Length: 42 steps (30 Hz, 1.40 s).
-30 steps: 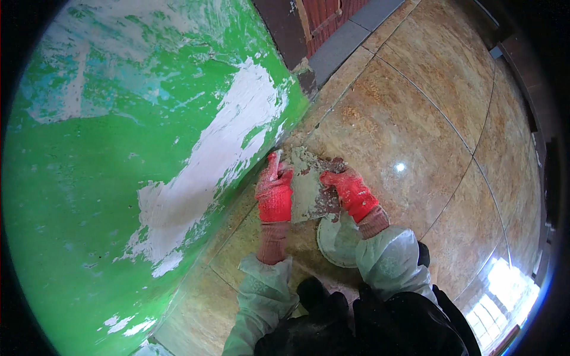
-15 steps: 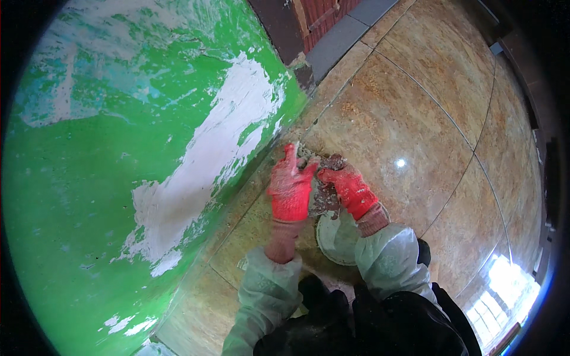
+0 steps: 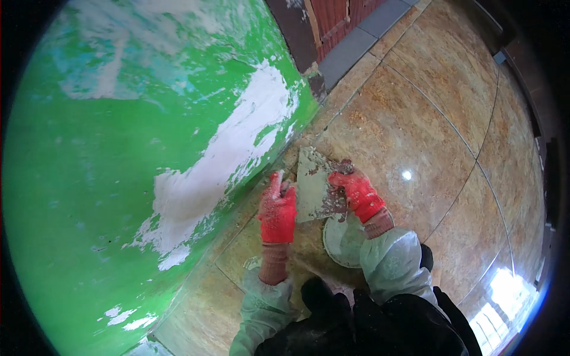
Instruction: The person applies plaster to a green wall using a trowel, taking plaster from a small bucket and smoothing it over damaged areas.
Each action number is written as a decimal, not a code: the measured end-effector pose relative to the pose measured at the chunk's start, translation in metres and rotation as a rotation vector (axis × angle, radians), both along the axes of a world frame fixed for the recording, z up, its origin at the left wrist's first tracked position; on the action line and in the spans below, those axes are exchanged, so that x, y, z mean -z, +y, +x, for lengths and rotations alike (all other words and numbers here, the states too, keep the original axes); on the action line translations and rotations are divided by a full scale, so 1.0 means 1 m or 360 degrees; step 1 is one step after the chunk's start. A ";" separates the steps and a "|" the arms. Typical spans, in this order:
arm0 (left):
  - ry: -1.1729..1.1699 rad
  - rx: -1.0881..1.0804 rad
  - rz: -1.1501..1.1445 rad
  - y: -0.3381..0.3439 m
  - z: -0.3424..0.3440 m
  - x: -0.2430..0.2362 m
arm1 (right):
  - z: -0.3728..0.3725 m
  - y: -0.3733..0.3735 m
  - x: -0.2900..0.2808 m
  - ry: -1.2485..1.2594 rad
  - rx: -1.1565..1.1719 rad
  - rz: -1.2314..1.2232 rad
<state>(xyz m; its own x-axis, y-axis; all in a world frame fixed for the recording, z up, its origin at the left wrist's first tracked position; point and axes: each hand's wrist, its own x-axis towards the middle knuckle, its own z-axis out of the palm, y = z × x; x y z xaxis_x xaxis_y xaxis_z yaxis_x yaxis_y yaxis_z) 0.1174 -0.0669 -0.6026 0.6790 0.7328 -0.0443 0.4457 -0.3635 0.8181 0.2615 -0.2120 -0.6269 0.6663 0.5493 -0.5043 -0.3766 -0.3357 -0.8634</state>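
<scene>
A wide putty knife [image 3: 313, 185], its flat blade smeared with pale filler, is gripped at its right side by my right hand [image 3: 361, 193] in a red glove. Just left of the blade is my left hand [image 3: 278, 207], also red-gloved, with a finger stretched out and white filler on its fingertips. I see no tool in that hand, though its curled fingers are partly hidden. Below the blade stands a round whitish bucket [image 3: 343, 242], partly covered by the knife and my right arm.
On the left rises a green wall [image 3: 107, 178] with a broad white filler patch [image 3: 208, 166]. Brown stone-like tiles [image 3: 415, 148] cover the floor, dusted with crumbs near the wall. A dark door frame [image 3: 297, 29] and grey sill [image 3: 350, 53] lie at the top.
My left hand has drawn back from the putty knife, down and to the left, baring the blade. The knife and my right hand have shifted slightly right in view.
</scene>
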 end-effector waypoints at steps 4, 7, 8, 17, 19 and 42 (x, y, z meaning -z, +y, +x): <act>0.0030 0.0013 0.0746 -0.009 -0.008 -0.018 | -0.015 -0.027 0.010 -0.0866 -0.0268 0.0377; 0.0076 -0.0141 0.0027 -0.010 -0.018 -0.059 | -0.023 -0.032 -0.034 -0.1383 -0.0244 0.0228; -0.0136 -0.0129 0.0117 -0.009 -0.018 -0.069 | -0.023 -0.039 -0.049 -0.1463 -0.0138 0.0314; -0.0316 -0.0567 0.0141 -0.015 -0.098 -0.206 | -0.058 0.012 -0.324 -0.0499 0.1030 0.1256; -0.0472 -0.0721 -0.0095 -0.012 -0.097 -0.241 | -0.050 0.043 -0.348 -0.0590 0.1042 0.1584; -0.0641 -0.0934 -0.0110 -0.007 -0.165 -0.288 | -0.053 0.164 -0.386 -0.2538 0.0539 -0.0374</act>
<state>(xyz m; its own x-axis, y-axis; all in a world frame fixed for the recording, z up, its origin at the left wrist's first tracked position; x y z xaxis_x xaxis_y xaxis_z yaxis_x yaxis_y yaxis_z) -0.0471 -0.0737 -0.3144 0.1466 0.9869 0.0674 0.2100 -0.0976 0.9728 0.2085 -0.0475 -0.2409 0.6288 0.2948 0.7195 0.7081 -0.5996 -0.3731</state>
